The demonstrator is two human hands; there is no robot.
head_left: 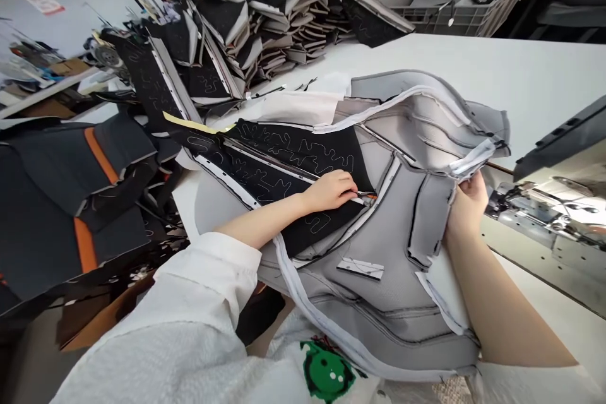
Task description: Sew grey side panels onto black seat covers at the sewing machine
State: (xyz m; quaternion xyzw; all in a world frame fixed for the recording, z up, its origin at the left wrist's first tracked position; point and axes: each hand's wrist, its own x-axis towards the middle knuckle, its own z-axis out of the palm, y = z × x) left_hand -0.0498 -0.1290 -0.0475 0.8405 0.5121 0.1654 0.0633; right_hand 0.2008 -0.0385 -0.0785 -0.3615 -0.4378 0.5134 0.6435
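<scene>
A grey sewn seat cover (379, 303), wrong side up with raw seams showing, lies across the white table in front of me. Black panels (298, 151) with wavy light stitching are joined into its middle. My left hand (331, 190) is closed on a seam strip among these panels, beside a small orange bit (372, 197). At the right edge, my right hand (468, 205) grips the cover near a grey flap (428, 218); its fingertips are partly hidden behind the fabric. White edging (303, 303) runs along the cover's near and far sides.
A sewing machine (544, 208) stands close on the right. Stacked black and grey pieces (284, 31) rise at the back of the white table (544, 82). Dark covers with orange bands (71, 183) hang at left. Behind at right is a grey crate (454, 19).
</scene>
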